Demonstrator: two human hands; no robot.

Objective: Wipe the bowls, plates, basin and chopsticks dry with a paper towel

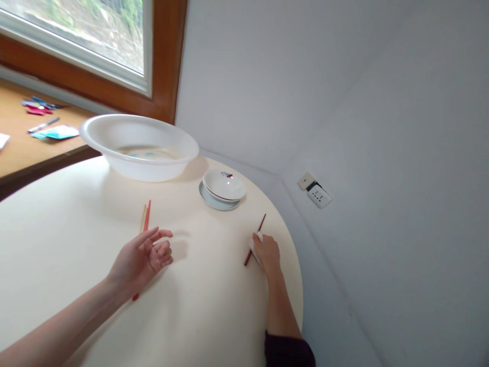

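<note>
My left hand (143, 255) hovers over the table with nothing in it. Its thumb and forefinger are stretched apart while the other fingers curl in. Beneath it lie a pair of red chopsticks (147, 215) and a pale wooden chopstick (143, 216), partly covered by the hand and wrist. Near the table's right edge, my right hand (267, 252) is closed on a small white spoon-like piece (253, 248), mostly hidden by the fingers. Dark brown chopsticks (262, 222) pass under or along that piece; whether the fingers grip them too I cannot tell.
On the round cream table (214, 306), stacked white bowls (223, 184) sit on a pale plate (217, 205). A large translucent basin (141, 168) stands behind. A wooden desk (15, 153) at left bears scissors, a pen and a blue packet (57, 132). The wall borders the right side.
</note>
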